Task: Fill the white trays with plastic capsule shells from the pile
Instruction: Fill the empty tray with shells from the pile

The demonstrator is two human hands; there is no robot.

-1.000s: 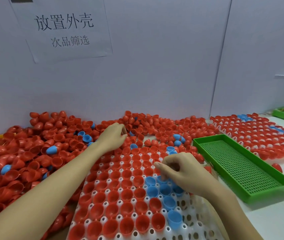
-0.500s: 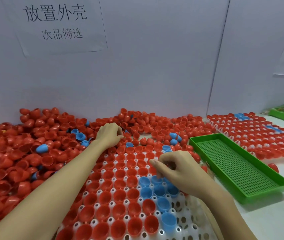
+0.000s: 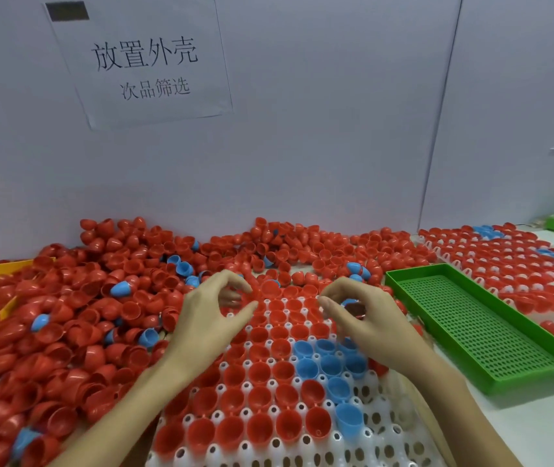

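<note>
Red plastic capsule shells (image 3: 76, 318) lay heaped in the pile along the left and back, a few blue among them; the near white tray (image 3: 383, 433) sat under both hands, most pockets filled, its near-right corner bare. The left hand (image 3: 211, 315) hovered at the tray's far-left edge, fingers curled, whether around a shell I could not tell; the right hand (image 3: 366, 318) seemed to pinch a small shell, though this was partly hidden. Seated shells stood with long axis upright, mouths up; pile shells pointed every way. A shell dropped tilted might lodge crooked, I judged, or a wrist might knock seated ones loose. A green tray (image 3: 471, 318) lay to the right.
</note>
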